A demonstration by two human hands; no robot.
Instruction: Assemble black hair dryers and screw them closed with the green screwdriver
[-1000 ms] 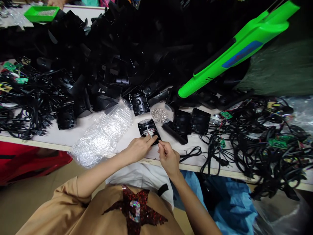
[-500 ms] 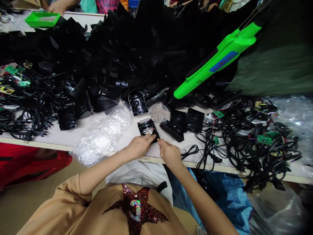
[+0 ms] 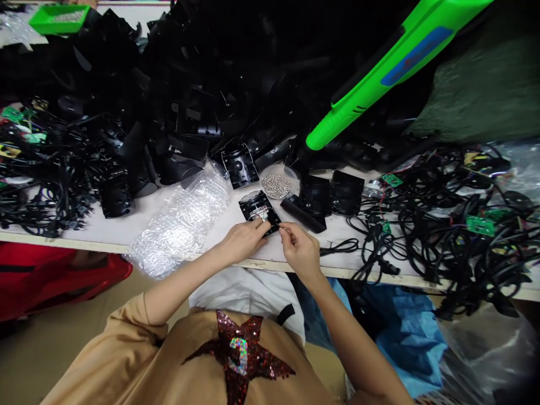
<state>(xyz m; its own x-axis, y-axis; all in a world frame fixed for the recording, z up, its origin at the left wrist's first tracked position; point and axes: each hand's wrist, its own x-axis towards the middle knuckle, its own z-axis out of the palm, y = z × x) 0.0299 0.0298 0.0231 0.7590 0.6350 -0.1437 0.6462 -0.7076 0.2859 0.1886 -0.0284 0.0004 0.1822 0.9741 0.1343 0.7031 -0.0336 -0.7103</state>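
A small black plastic part (image 3: pixel 258 211) with thin red and white wires on it lies on the white table (image 3: pixel 126 230) near the front edge. My left hand (image 3: pixel 243 241) rests on the part's near side, fingers curled and pressing it down. Just right of the part, my right hand (image 3: pixel 298 251) has its fingers pinched on something thin that I cannot make out. A small heap of silver screws (image 3: pixel 275 186) lies just beyond the part.
A big pile of black plastic parts (image 3: pixel 202 84) fills the back of the table. Bubble wrap (image 3: pixel 179 225) lies left of my hands. Tangled black cables with green circuit boards (image 3: pixel 455 219) spread at right and left. A green electric tool (image 3: pixel 379 67) hangs above. A green tray (image 3: pixel 54 18) sits far left.
My hands have stayed at the black part. The right hand drew back slightly to the right of it, fingers still pinched. The view shifted a little.
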